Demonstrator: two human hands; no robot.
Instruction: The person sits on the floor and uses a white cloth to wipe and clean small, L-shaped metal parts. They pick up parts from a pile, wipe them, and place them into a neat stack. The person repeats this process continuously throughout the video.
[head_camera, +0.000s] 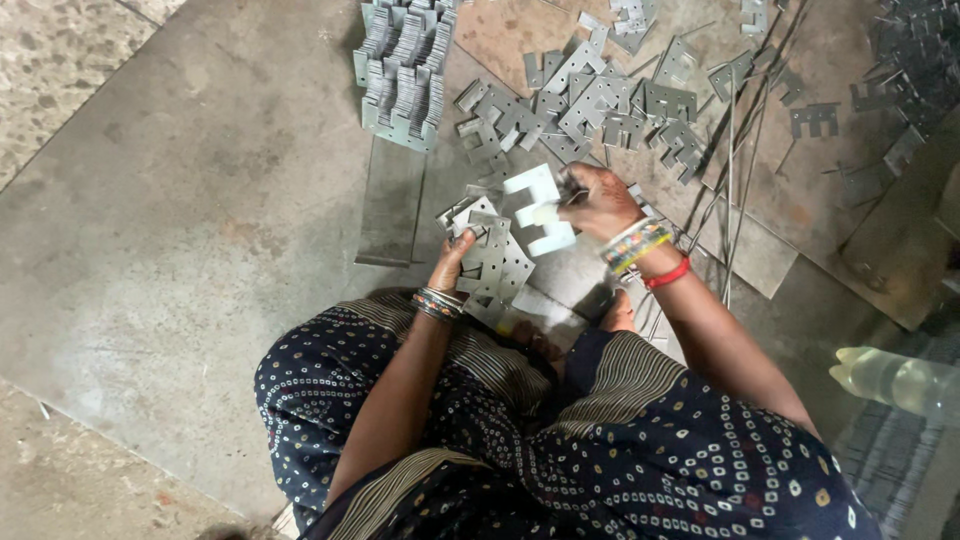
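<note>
I sit on a concrete floor with stamped E-shaped metal plates before me. My right hand grips one bright metal plate by its edge, held above the pile. My left hand holds a fanned stack of grey plates upright against the floor, thumb on its near side. Bangles circle both wrists. The bright plate hangs just right of the stack's top.
A loose heap of plates lies beyond my hands. A neat bundle of stacked plates sits at the top centre, a flat metal strip below it. Thin rods lie to the right. A plastic bottle rests at far right.
</note>
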